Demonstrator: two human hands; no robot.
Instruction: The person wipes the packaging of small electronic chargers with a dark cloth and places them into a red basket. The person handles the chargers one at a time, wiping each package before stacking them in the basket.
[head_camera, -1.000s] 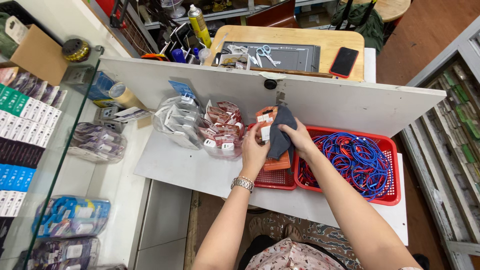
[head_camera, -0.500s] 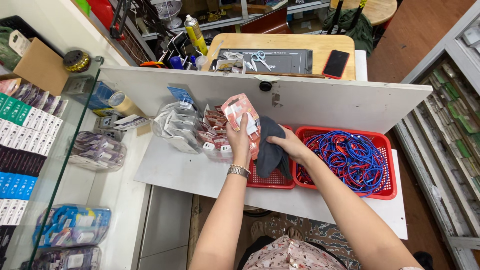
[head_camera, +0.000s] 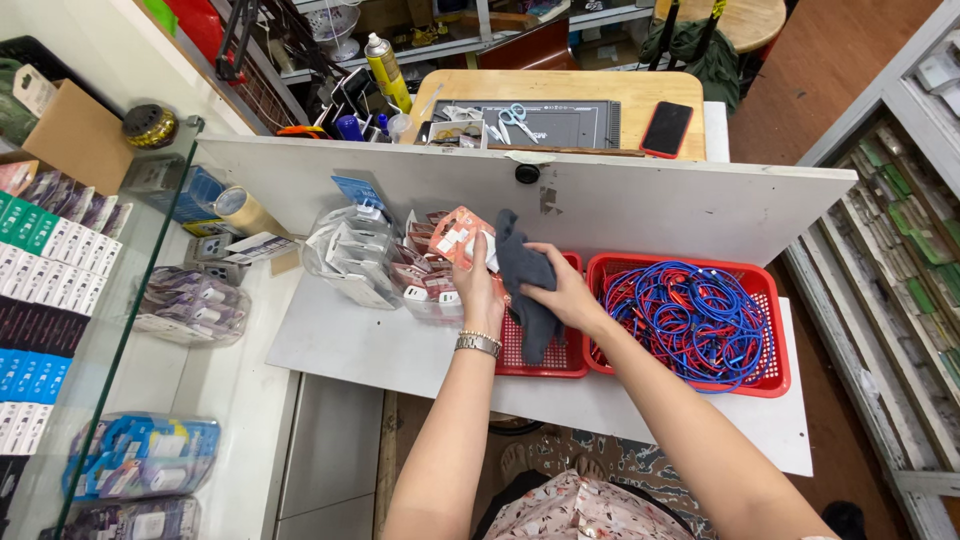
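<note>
A white tabletop (head_camera: 400, 350) carries the work, fenced at the back by an upright white board (head_camera: 650, 205) that keeps the goods from sliding off towards the wooden desk (head_camera: 560, 90) behind it. To the left stands a glass showcase (head_camera: 90, 330) with rows of small boxes inside, set out where they can be seen through the pane.

On the right of the tabletop sits a red basket (head_camera: 775, 375) heaped with blue and red cables (head_camera: 690, 315), bundled loosely so that they stay together. Just beside it, touching or nearly so, is a second, smaller red basket (head_camera: 550, 360), close under both hands and so within easy reach. Left of that lie clear bags of packaged chargers (head_camera: 350, 255) and a heap of reddish packets (head_camera: 425, 275), sorted by kind.

The right hand (head_camera: 560, 290) grips a dark grey cloth (head_camera: 530, 290), its fingers curled over the fabric, which hangs down over the smaller basket; holding it bunched gives a firm pad for wiping. The left hand (head_camera: 480, 290), with a metal watch (head_camera: 478, 343) at the wrist, is closed around a reddish packet (head_camera: 462, 235), thumb and fingers pinching its lower part and lifting it above the heap, tilted towards the cloth so that its face is open to it. Cloth and packet meet, or very nearly, just above the gap between the heap and the smaller basket.
</note>
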